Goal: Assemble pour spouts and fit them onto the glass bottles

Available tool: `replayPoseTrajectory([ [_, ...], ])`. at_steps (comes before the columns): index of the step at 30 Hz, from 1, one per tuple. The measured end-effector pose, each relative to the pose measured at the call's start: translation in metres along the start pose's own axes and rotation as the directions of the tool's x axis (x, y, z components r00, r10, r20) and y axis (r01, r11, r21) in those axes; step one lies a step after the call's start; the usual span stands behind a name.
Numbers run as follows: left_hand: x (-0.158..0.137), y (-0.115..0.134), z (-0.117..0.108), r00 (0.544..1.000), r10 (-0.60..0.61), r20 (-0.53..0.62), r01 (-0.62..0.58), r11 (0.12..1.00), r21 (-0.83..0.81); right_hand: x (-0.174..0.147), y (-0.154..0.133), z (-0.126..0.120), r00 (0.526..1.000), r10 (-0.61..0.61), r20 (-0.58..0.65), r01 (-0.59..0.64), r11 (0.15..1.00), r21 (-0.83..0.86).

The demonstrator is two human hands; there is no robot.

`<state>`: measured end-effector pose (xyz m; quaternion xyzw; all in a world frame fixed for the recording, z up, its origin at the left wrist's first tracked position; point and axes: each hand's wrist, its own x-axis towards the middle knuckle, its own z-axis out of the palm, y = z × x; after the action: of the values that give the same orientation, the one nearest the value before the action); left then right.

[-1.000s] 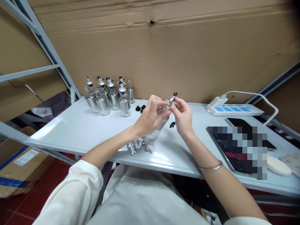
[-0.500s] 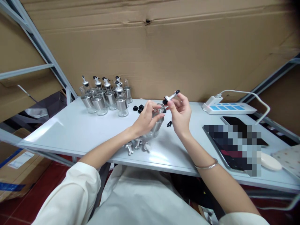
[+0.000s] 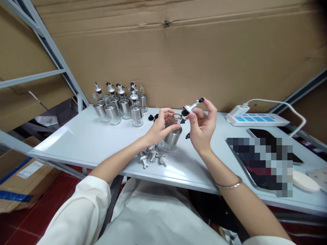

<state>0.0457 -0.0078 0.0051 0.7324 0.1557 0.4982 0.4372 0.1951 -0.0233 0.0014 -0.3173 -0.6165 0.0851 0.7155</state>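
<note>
My left hand (image 3: 163,127) is closed around the neck of a glass bottle (image 3: 172,137) with a steel sleeve, tilted on the table. Its open mouth shows between thumb and fingers. My right hand (image 3: 203,127) pinches a silver pour spout (image 3: 190,108) with a black stopper and a black tip. The stopper sits just above and right of the bottle mouth, apart from it. Several loose silver spout parts (image 3: 153,154) lie in front of the bottle. Small black stoppers (image 3: 151,117) lie behind my left hand, and tiny black pieces (image 3: 187,135) are near my right wrist.
Several steel-sleeved bottles (image 3: 124,108), some with spouts, stand at the back left. A power strip (image 3: 255,119) with a plugged-in charger and cable lies at the right, near a dark phone (image 3: 277,146), a partly blurred-out device (image 3: 251,166) and a pale oval object (image 3: 305,180). Cardboard (image 3: 178,61) walls the back.
The spout in my right hand has moved slightly right, away from the bottle mouth, which is now more exposed. The whole view has shifted a little. My left hand keeps its hold.
</note>
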Motion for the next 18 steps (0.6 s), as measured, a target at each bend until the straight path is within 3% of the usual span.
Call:
replayPoseTrajectory([
  [4, 0.003, 0.004, -0.004, 0.987, -0.133, 0.092, 0.146, 0.976, -0.160, -0.002, -0.006, 0.003, 0.999, 0.008, 0.037, -0.010, 0.999, 0.039],
  [9, 0.006, -0.002, -0.010, 0.972, -0.177, 0.156, 0.205, 0.960, -0.191, -0.002, -0.007, 0.003, 0.992, 0.052, 0.113, -0.061, 0.995, 0.077],
  [13, 0.005, -0.004, -0.010, 0.977, -0.145, 0.155, 0.173, 0.968, -0.182, -0.001, -0.011, 0.002, 0.991, 0.050, 0.126, -0.063, 0.993, 0.101],
  [18, 0.000, -0.002, -0.005, 0.996, -0.038, 0.084, 0.047, 0.993, -0.105, -0.001, -0.013, 0.002, 0.990, 0.007, 0.143, -0.013, 0.999, 0.041],
])
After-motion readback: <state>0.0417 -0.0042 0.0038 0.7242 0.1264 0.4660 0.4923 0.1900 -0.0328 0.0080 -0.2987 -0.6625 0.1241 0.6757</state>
